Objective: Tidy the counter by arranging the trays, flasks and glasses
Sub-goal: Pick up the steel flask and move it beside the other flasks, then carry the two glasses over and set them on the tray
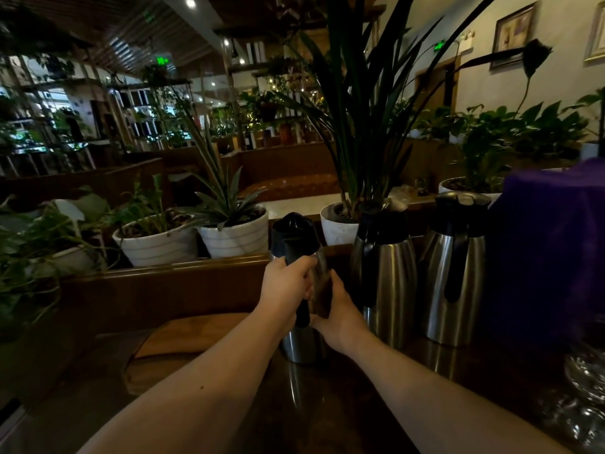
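Note:
A steel flask with a black lid and handle (296, 237) stands on the dark counter (327, 404) in the middle. My left hand (286, 290) is closed around its black handle. My right hand (340, 317) presses against the flask's steel body on the right side. Two more steel flasks stand to the right, the nearer one (384, 276) and the farther one (456, 273), both upright with black handles facing me. A wooden tray (193, 335) lies flat on the counter to the left of the held flask. Clear glasses (586, 375) sit at the right edge.
White plant pots (157, 244) (235, 235) (337, 226) line a wooden ledge behind the counter. A purple cloth-covered bulk (550, 244) stands at the right behind the glasses. Leafy plants crowd the left side.

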